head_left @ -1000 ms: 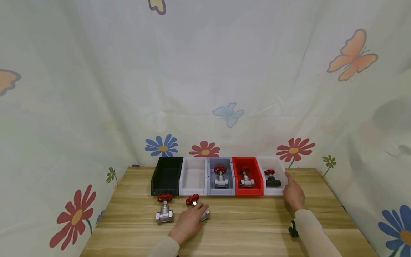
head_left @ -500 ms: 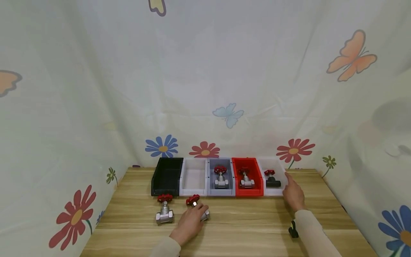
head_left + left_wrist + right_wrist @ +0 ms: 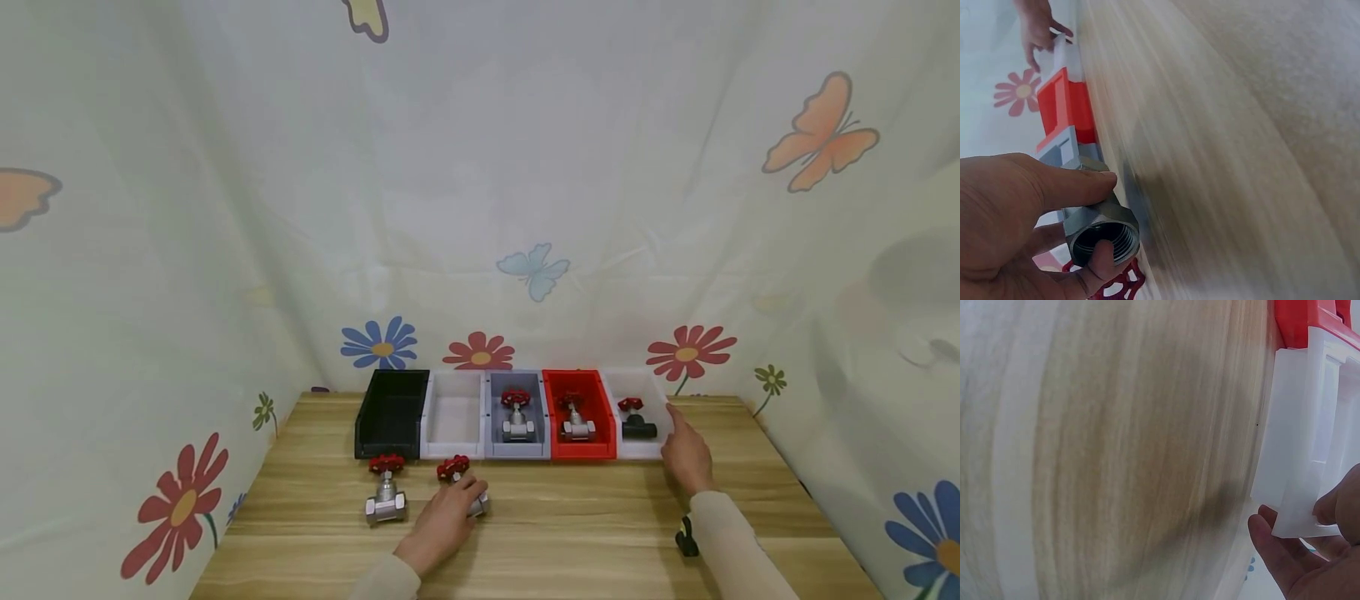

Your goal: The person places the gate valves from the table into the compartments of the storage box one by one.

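In the head view, take the red bin (image 3: 583, 451) as the landmark. A steel valve (image 3: 578, 430) lies inside it; another metal valve (image 3: 517, 429) is in the gray bin (image 3: 517, 450) touching its left side, and a dark-bodied valve (image 3: 639, 429) in the outer white bin (image 3: 641, 451) against its right. So three valves are binned and two are outside, which I judge a little past halfway. Of those two, the loose valve (image 3: 386, 507) lies on the surface (image 3: 570, 542), nearer the person and well left of the red bin, in front of the black bin (image 3: 388, 450); the held valve (image 3: 480, 505) is closer to it, under the left hand (image 3: 441, 523).

In the left wrist view, that hand grips the held valve's body between thumb and fingers, this side of the red bin; whether it touches the surface I cannot tell.

In the right wrist view, the right hand (image 3: 1322, 550) pinches the outer white bin's wall, at the end away from the red bin.
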Tool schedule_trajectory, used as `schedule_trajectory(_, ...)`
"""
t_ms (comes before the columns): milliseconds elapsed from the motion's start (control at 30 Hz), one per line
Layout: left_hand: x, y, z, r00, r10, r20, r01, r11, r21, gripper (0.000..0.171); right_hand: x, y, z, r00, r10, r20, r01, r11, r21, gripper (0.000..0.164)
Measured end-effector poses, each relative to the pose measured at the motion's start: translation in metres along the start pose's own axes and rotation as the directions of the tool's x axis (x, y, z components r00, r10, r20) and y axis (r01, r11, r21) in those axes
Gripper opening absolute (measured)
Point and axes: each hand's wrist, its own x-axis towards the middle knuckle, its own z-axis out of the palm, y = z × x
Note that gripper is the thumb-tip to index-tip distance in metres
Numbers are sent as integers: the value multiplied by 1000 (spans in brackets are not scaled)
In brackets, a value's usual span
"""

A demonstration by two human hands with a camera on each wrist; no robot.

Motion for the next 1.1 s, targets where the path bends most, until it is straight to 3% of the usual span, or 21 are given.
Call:
schedule_trajectory(333,-8,3,-7,999,42,19,-42,999,-6,50,-2,0,0,1000,3,0,-3,1000,8,59)
schedule_trajectory(767,-9,5,-12,999,22,46,-22,1000,6,51,0,1,0,1000,-5,5,5,1000,10,59)
schedule_trajectory(1100,-9,6,-15,989,57,136,-68,995,78,48,1,0,1,1000,16,25,-16,1000,9,59)
